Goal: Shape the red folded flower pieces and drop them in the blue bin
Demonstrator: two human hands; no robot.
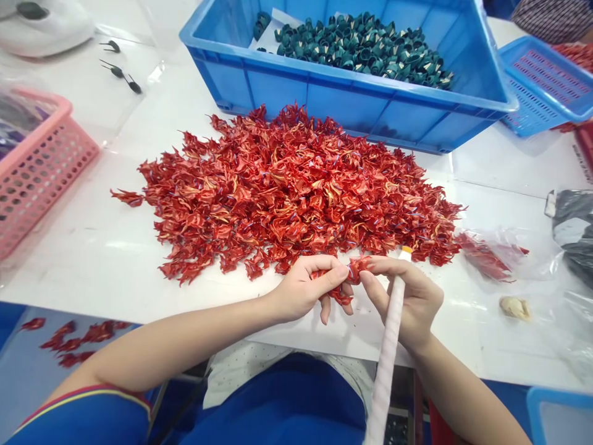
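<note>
My left hand (pixel 308 287) is closed on several small red leathery pieces (pixel 343 295) with pointed tips. One red piece (pixel 356 268) stands out between my left thumb and the fingertips of my right hand (pixel 414 303), which touch it. A long white wrapped stick (pixel 389 358) with an orange tip lies across my right hand, apparently tucked among its fingers; its lower end runs out of view. Just beyond both hands spreads a wide heap of the same red pieces (pixel 301 185), some with yellow edges and bluish lines.
Behind the heap stands a blue bin (pixel 324 77) of dark green curled pieces (pixel 365 49). A pink basket (pixel 41 167) is at left, a smaller blue basket (pixel 537 86) at far right. Plastic bags (pixel 514 253) and a beige lump (pixel 515 307) lie at right. Red pieces (pixel 74 340) lie lower left.
</note>
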